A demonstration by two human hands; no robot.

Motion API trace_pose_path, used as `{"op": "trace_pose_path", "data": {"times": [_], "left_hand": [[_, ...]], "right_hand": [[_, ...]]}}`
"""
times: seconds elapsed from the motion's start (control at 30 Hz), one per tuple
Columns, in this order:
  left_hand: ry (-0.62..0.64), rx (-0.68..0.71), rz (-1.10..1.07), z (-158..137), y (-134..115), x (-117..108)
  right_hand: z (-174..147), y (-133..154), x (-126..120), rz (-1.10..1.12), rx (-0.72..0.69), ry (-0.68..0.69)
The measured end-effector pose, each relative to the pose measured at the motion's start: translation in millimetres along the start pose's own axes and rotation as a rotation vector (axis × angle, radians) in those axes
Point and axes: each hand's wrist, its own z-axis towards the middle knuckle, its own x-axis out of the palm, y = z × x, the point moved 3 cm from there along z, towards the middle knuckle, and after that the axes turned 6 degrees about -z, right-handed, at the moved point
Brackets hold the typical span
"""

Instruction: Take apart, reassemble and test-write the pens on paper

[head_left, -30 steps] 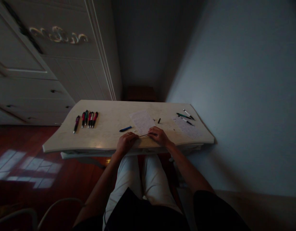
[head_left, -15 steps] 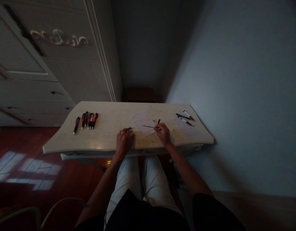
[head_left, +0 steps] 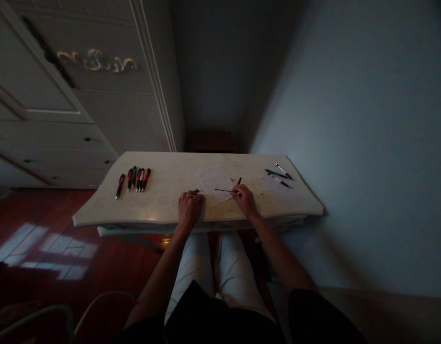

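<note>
My right hand [head_left: 245, 199] pinches a thin dark stick, like a pen refill [head_left: 223, 190], between thumb and fingers. The refill points left over a printed sheet of paper [head_left: 209, 179] on the table. Just beyond those fingers lies a short black pen part [head_left: 239, 180], with a tiny dark piece [head_left: 231, 179] beside it. My left hand [head_left: 190, 209] rests on the table left of the paper, fingers curled. A small blue object [head_left: 196, 190] sticks out at its fingertips; the rest is hidden under the hand.
Several pens [head_left: 138, 179] in red, green, white and purple stand in a row at the table's left. A second sheet [head_left: 283, 191] lies at the right, with three pens [head_left: 278, 177] on and beside it. A wall [head_left: 367, 143] borders the white table [head_left: 163, 205] at right, a cabinet [head_left: 134, 110] at back left.
The whole view has shifted slightly, so the table sits a little farther right. My right hand has the refill slightly more level; the left hand stays by the blue object.
</note>
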Motion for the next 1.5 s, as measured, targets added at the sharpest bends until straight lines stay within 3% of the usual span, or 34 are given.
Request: {"op": "trace_pose_path", "data": {"times": [0.2,0.37,0.53,0.73,1.07,1.5], "left_hand": [[0.007,-0.014,-0.026,-0.2,1.6,0.3],[0.081,-0.084,0.02,4.8,-1.5,1.7],[0.136,-0.056,0.059,4.5,-6.7,2.5],[0.075,-0.006,-0.035,1.2,-3.2,4.7],[-0.064,0.0,-0.414,-8.3,10.0,7.5],[-0.088,0.059,-0.389,-10.0,11.1,9.0]], "right_hand": [[-1.0,-0.7,4.2,-0.008,-0.02,0.056],[-0.5,-2.1,4.5,-0.019,-0.033,0.04],[-0.4,-0.9,2.6,-0.006,-0.023,0.036],[-0.7,-2.4,2.5,0.013,0.003,0.029],[-1.2,1.1,3.5,0.081,-0.062,0.09],[-1.1,5.1,3.5,0.043,-0.141,0.127]]}}
